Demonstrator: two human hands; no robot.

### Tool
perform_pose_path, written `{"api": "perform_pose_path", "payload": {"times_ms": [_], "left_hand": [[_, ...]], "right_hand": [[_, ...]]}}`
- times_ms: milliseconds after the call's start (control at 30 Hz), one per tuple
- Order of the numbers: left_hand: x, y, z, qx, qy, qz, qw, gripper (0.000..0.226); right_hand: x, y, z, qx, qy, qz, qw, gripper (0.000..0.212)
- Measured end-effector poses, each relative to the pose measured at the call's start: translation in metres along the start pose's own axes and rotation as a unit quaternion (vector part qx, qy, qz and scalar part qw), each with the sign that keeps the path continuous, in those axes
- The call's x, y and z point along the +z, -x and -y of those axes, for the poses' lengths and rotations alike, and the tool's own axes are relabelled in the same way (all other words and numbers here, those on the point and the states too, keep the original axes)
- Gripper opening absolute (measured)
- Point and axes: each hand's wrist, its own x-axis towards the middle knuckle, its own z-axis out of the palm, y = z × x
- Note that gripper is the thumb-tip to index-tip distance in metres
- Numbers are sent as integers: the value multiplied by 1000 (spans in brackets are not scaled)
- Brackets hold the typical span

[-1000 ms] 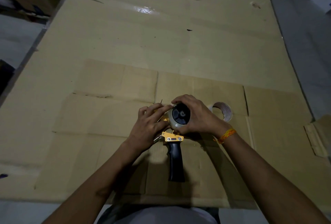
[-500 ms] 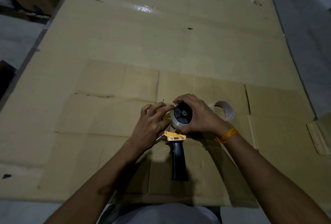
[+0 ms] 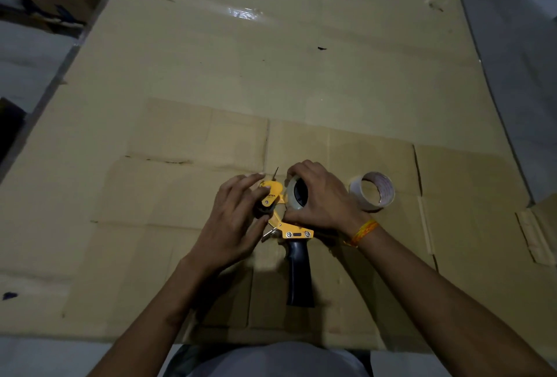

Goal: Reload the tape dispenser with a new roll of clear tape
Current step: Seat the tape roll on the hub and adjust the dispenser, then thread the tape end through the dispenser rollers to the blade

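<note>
On flattened cardboard sheets (image 3: 187, 81), dim room, right hand (image 3: 324, 196) grip clasping tape roll (image 3: 294, 196), left hand (image 3: 232, 220) pinching dispenser (image 3: 297, 233).

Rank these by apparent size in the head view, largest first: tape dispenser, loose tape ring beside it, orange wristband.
1. tape dispenser, handle to yellow frame, clearly the largest.
2. loose tape ring, lying on the cardboard right of the right hand.
3. orange wristband, smallest, though partly hidden around the wrist.
</note>
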Motion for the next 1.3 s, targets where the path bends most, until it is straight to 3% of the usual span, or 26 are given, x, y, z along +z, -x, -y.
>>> {"api": "perform_pose_path", "payload": {"times_ms": [167, 300, 467, 600, 700, 800, 900, 1067, 1200, 1300], "left_hand": [[5, 16, -20, -120, 176, -41, 976, 56], [10, 14, -22, -202, 205, -63, 956, 55], [7, 11, -23, -189, 220, -47, 956, 46], [7, 10, -22, -195, 222, -40, 955, 49], [6, 11, -24, -201, 230, -35, 952, 55], [4, 11, -25, -199, 236, -27, 951, 56], [7, 13, -29, -271, 215, -40, 937, 52], [8, 18, -43, -403, 248, -45, 880, 46], [7, 19, -54, -414, 294, -10, 861, 54], [3, 14, -58, -420, 312, -20, 852, 58]], "right_hand": [[5, -4, 6, 16, 9, -22, 1000, 61], [-1, -7, 11, 17, 33, 14, 999, 57], [-19, -13, 11, 5, 134, 171, 976, 98], [-31, -16, 9, 12, 124, 204, 971, 108], [-36, -12, 9, 22, 122, 169, 978, 102], [-29, -3, 20, 98, 158, 89, 978, 92], [-25, 5, 23, 166, 157, 54, 972, 102], [-32, 13, 13, 115, 150, 99, 977, 120], [-24, 11, 14, 137, 101, 54, 984, 108], [-22, 18, 11, 144, 27, 1, 989, 110]]}}
